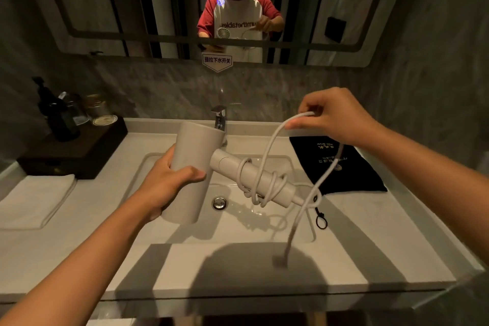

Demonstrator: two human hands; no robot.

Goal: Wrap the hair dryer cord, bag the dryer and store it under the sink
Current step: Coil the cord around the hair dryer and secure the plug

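A pale grey hair dryer (pixel 195 156) hangs over the sink basin (pixel 238 225), its barrel gripped by my left hand (pixel 169 182). Its handle (pixel 267 182) points right and carries several loose loops of the white cord (pixel 272 145). My right hand (pixel 333 116) pinches a loop of that cord above and right of the handle. The cord's free end with the plug (pixel 280 261) dangles blurred over the counter's front. A black drawstring bag (pixel 341 169) lies flat on the counter to the right of the basin, with its black cord loop (pixel 321 221) trailing toward the basin.
A chrome faucet (pixel 219 116) stands behind the dryer, a drain plug (pixel 219 202) below it. A folded white towel (pixel 34 201) lies on the left counter beside a dark tray (pixel 76 151) with bottles and jars. A mirror (pixel 105 8) hangs above.
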